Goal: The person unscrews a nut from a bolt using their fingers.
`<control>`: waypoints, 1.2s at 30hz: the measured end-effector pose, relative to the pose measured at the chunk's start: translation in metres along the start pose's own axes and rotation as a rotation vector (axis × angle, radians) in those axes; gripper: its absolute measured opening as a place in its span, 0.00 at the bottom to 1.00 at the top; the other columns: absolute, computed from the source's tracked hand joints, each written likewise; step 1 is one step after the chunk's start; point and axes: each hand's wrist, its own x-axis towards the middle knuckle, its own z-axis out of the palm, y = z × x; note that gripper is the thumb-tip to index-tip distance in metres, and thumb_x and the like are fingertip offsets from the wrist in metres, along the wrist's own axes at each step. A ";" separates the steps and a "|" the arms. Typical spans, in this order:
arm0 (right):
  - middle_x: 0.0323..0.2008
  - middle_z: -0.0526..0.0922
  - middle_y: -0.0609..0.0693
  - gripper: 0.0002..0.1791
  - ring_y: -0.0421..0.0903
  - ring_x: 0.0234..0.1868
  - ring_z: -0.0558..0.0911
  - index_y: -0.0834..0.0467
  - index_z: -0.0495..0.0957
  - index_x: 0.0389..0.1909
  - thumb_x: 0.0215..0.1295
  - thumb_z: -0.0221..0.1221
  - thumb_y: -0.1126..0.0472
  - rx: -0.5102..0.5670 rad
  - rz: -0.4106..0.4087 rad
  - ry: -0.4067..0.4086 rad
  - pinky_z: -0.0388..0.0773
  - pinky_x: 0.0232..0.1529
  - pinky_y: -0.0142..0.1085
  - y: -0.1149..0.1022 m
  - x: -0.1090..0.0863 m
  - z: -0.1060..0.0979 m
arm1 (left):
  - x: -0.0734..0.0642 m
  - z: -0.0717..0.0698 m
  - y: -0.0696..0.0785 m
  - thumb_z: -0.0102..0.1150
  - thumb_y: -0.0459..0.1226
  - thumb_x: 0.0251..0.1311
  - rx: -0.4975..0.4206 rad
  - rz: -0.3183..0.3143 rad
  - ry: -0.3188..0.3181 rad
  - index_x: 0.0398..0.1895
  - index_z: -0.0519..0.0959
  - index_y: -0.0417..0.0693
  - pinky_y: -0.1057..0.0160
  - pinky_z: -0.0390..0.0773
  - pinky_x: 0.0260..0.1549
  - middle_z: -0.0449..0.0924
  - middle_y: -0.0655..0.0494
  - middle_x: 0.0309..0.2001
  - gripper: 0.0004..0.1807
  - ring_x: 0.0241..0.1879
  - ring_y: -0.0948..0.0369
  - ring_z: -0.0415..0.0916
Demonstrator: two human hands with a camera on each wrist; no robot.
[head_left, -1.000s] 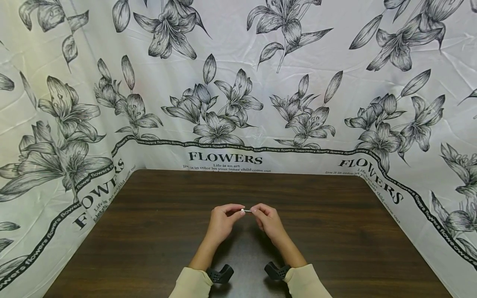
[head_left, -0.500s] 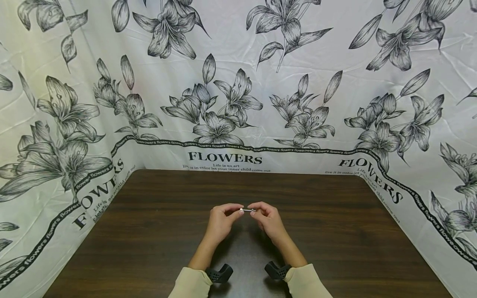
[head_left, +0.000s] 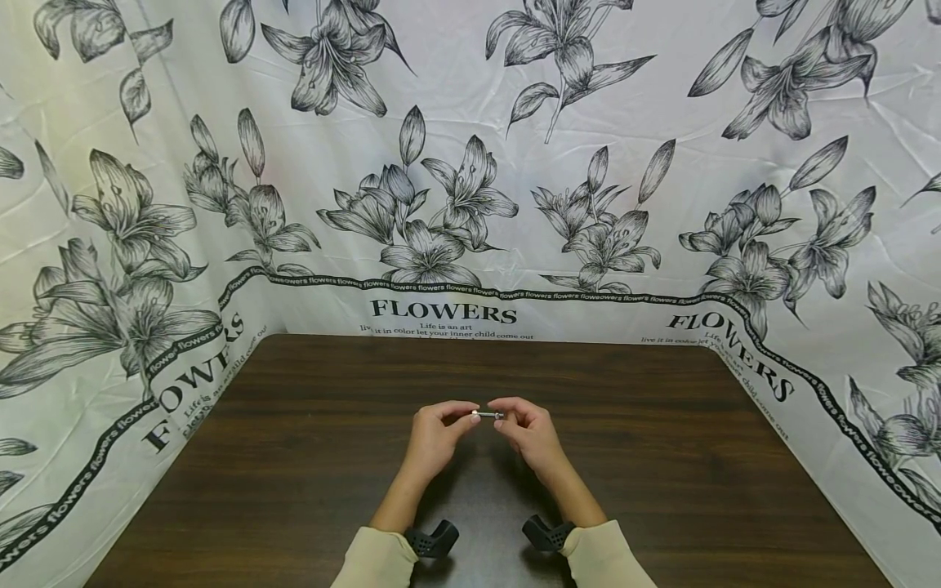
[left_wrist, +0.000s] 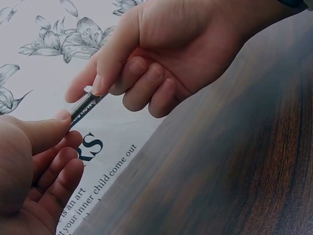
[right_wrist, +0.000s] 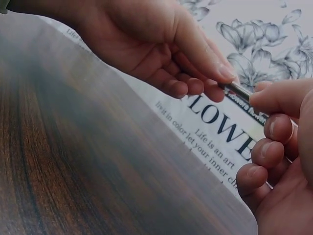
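Note:
A small threaded metal bolt [head_left: 485, 414] is held level between the two hands, above the table. My left hand [head_left: 432, 438] pinches one end between thumb and forefinger; a white glint shows at those fingertips. Bare threads of the bolt [left_wrist: 79, 108] show between the hands in the left wrist view. At the other end sits a small shiny nut [left_wrist: 94, 93], with the thumb and forefinger of my right hand [head_left: 535, 439] at either side of it. The right hand's other fingers are curled under. In the right wrist view, fingertips partly cover the bolt [right_wrist: 239, 91].
A dark wood-grain table [head_left: 309, 457] lies below the hands. White cloth [head_left: 603, 106] printed with lilies and lettering hangs behind and along both sides. Black camera mounts [head_left: 435, 541] sit at both wrists, beside cream sleeves [head_left: 378, 559].
The right thumb and forefinger have shifted and parted slightly, so more of the bolt and the nut at its right end shows. The left hand has stayed almost still.

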 end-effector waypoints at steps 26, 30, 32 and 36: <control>0.08 0.59 0.41 0.23 0.33 0.09 0.56 0.77 0.75 0.25 0.75 0.50 0.61 -0.082 0.242 0.080 0.53 0.12 0.27 -0.003 0.000 0.005 | 0.000 0.002 0.001 0.70 0.33 0.55 -0.008 -0.007 -0.015 0.38 0.87 0.41 0.66 0.78 0.30 0.85 0.59 0.31 0.08 0.30 0.62 0.79; 0.08 0.60 0.41 0.22 0.33 0.09 0.56 0.77 0.75 0.25 0.74 0.51 0.62 -0.078 0.236 0.083 0.54 0.13 0.27 -0.002 0.000 0.004 | 0.000 0.002 0.001 0.70 0.33 0.55 -0.010 -0.001 -0.010 0.38 0.87 0.40 0.66 0.78 0.30 0.85 0.59 0.32 0.08 0.30 0.62 0.79; 0.08 0.60 0.41 0.22 0.33 0.09 0.56 0.77 0.75 0.25 0.74 0.52 0.62 -0.077 0.236 0.084 0.54 0.13 0.27 -0.001 0.000 0.004 | -0.001 0.002 0.002 0.70 0.32 0.55 -0.013 0.000 -0.009 0.37 0.87 0.40 0.66 0.78 0.30 0.85 0.58 0.32 0.08 0.30 0.61 0.79; 0.08 0.60 0.41 0.22 0.33 0.09 0.57 0.78 0.75 0.27 0.73 0.52 0.62 -0.074 0.237 0.080 0.54 0.13 0.27 -0.002 0.000 0.004 | -0.001 0.001 0.001 0.70 0.33 0.55 -0.024 0.008 -0.007 0.37 0.86 0.39 0.66 0.78 0.30 0.85 0.57 0.32 0.08 0.31 0.60 0.79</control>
